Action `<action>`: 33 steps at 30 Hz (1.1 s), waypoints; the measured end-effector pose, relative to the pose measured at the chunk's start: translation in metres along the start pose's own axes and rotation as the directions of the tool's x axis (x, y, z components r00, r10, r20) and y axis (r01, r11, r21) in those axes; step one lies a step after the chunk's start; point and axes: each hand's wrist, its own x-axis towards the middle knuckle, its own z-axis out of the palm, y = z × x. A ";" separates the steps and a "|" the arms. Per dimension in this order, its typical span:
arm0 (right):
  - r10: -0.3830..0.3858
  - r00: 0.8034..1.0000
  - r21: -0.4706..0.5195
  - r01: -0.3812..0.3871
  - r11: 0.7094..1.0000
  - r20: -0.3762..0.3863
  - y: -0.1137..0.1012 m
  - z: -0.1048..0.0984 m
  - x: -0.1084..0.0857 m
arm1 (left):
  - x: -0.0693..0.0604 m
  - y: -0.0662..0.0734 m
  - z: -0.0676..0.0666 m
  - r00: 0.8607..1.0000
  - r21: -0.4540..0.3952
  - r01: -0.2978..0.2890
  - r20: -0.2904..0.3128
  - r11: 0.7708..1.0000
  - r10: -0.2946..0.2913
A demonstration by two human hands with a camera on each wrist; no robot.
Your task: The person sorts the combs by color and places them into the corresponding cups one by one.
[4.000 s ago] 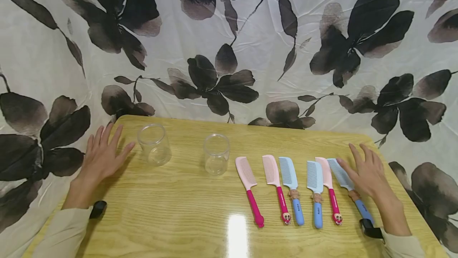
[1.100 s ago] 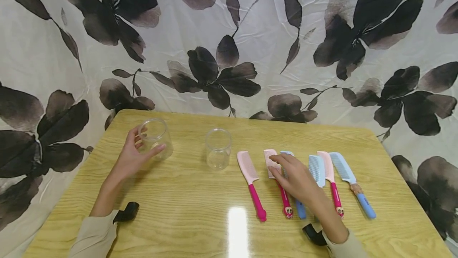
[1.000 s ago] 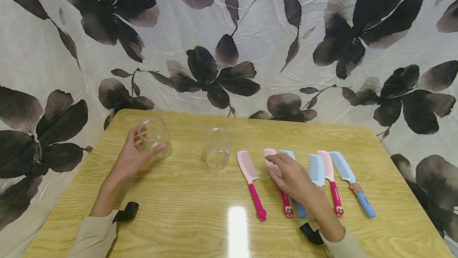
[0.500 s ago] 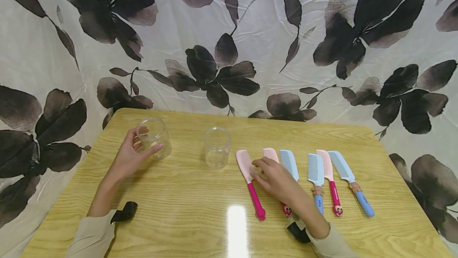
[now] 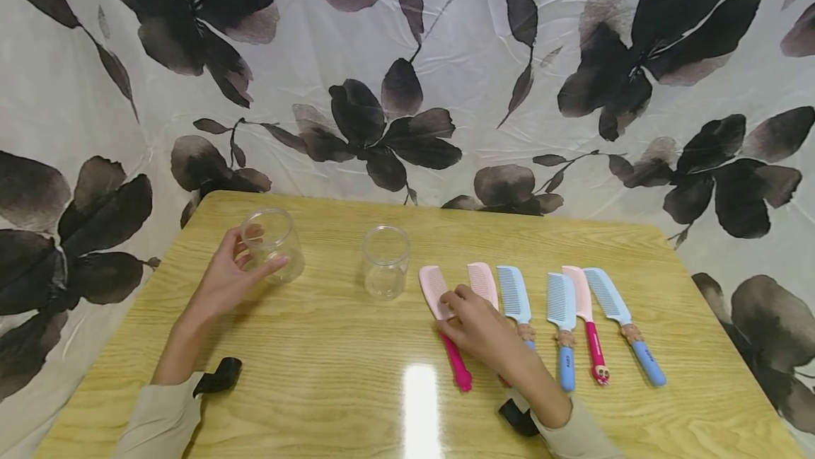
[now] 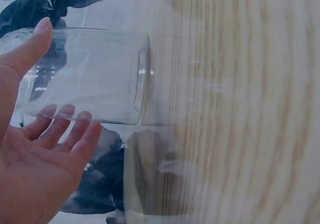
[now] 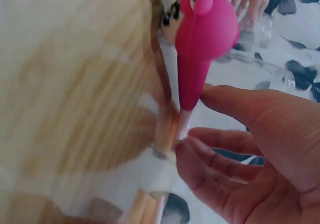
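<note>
My left hand (image 5: 230,276) holds the left clear jar (image 5: 272,241) low on its side; in the left wrist view the thumb lies along one side of the jar (image 6: 95,74) and the fingers along the other. My right hand (image 5: 480,332) is over the leftmost pink comb (image 5: 458,363), thumb and fingers at the join of its pale toothed part and dark pink handle. In the right wrist view the thumb meets the dark pink handle (image 7: 197,69) and the fingertips pinch close to the neck. The forearm partly covers the second pink comb (image 5: 484,281).
A second clear jar (image 5: 385,264) stands between the hands. To the right lie a blue comb (image 5: 514,293), another blue comb (image 5: 562,303), a pink comb (image 5: 581,289) and a blue comb (image 5: 611,296) at the far right. A flowered cloth (image 5: 496,77) hangs behind the wooden table (image 5: 305,367).
From the table's left edge my left hand has come to the left jar and stayed there. My right hand has moved left across the combs onto the leftmost pink comb, its fingers closing in.
</note>
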 end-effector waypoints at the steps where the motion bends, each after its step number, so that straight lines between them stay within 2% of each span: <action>1: 0.006 1.000 0.007 -0.006 1.000 -0.001 -0.001 0.001 0.000 | 0.000 0.000 0.000 1.000 0.001 0.003 0.001 1.000 -0.003; 10: 0.110 0.994 0.057 -0.108 0.992 -0.024 -0.011 0.009 -0.001 | 0.000 -0.005 -0.002 1.000 0.007 -0.014 0.005 1.000 0.014; 21: 0.197 0.973 0.098 -0.186 0.978 -0.119 -0.018 0.017 0.000 | 0.001 -0.007 -0.002 0.999 0.002 -0.031 0.013 1.000 0.031; 27: 0.238 0.965 0.139 -0.223 0.965 -0.108 -0.018 0.008 -0.001 | 0.000 -0.007 -0.002 1.000 -0.004 -0.030 0.011 1.000 0.030; 33: 0.326 0.943 0.218 -0.304 0.927 -0.071 -0.015 -0.007 -0.002 | -0.001 -0.008 -0.001 0.999 0.001 -0.044 0.004 0.999 0.044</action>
